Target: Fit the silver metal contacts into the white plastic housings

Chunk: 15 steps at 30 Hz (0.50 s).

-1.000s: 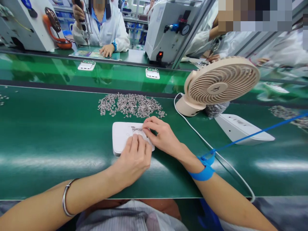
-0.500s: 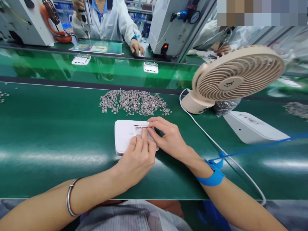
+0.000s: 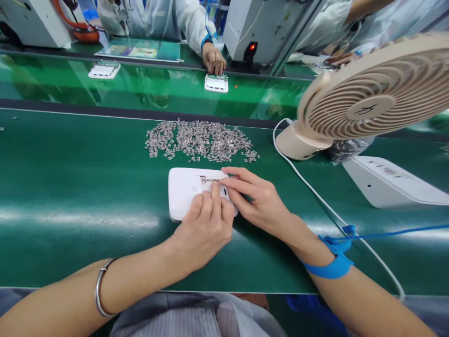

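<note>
A white plastic device casing with rounded corners lies flat on the green work surface. Its open recess shows a row of small metal parts, partly covered by fingers. My left hand, a silver bangle on its wrist, is curled over the front of the casing with its fingertips pressed into the recess; anything between them is hidden. My right hand, wearing a blue wrist strap, grips the casing's right end, index fingertip at the recess. Just beyond the casing, small metal clips lie in a loose heap.
A beige fan stands at the right, its white cable running toward the front edge. Behind it lie a white housing and a plastic bag. Across a raised green strip, a co-worker's hand touches a white unit.
My right index finger has stretched further over the recess. The view has shifted slightly. The co-worker's hand has come down onto the white unit across the line.
</note>
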{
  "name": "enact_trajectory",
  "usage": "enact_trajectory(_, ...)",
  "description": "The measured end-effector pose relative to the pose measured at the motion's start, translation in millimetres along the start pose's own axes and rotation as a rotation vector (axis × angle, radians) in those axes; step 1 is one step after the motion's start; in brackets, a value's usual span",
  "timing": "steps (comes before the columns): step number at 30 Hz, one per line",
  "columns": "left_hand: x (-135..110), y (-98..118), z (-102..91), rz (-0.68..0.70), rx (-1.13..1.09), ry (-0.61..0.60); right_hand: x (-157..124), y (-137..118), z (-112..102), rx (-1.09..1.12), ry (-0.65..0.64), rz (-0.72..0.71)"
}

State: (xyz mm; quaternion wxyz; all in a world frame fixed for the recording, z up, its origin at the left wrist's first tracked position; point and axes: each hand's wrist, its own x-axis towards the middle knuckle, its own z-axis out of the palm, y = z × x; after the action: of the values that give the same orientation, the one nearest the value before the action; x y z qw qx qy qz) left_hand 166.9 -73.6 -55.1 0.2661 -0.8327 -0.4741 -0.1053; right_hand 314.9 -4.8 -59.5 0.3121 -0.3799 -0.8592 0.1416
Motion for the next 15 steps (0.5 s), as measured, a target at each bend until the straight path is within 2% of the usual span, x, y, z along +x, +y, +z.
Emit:
enact_trajectory(7,0.6,0.0,-0.2,0.005,0.014,0.004,-1.0,0.9,1.7,-0.043,0.0,-0.047)
enact_trajectory(15,1.5,0.1,-0.2,0.003,0.028,-0.005,1.7,-3.7,-3.1,-0.093,-0.088,-0.082)
